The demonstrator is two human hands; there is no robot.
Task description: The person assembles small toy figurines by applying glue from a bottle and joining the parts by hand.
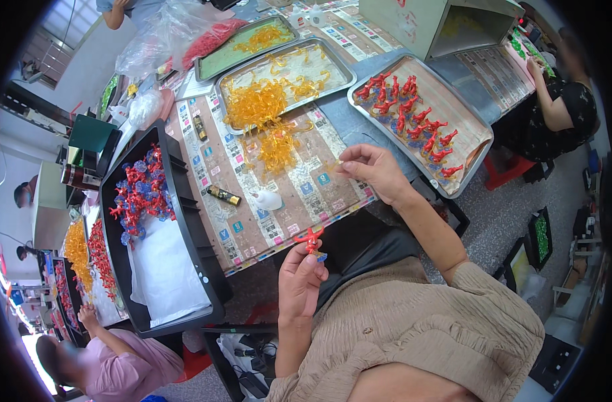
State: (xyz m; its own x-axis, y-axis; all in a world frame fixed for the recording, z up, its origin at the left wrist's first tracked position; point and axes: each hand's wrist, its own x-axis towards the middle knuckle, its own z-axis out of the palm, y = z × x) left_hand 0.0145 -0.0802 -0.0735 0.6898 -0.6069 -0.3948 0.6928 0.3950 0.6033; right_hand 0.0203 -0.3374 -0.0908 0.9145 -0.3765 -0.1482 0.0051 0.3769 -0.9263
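Observation:
My left hand [301,281] grips a small red plastic figurine [310,237] with a blue base, held just off the table's front edge. Higher and to the right, my right hand [376,175] pinches thumb and forefinger together on a small yellowish piece [335,166], too small to tell its exact shape. Left of that hand lies a loose heap of translucent yellow curly pieces [276,149]. More of them fill part of a metal tray [338,65] behind it. A small white squeeze bottle [268,199] lies on the table between the heap and my left hand.
A black crate [197,258] with red and blue figurines stands at left. At right, a metal tray [472,141] holds rows of red figurines. Two dark cylinders [223,195] [199,127] lie on the table. A grey box [413,30] stands behind. Other people work around.

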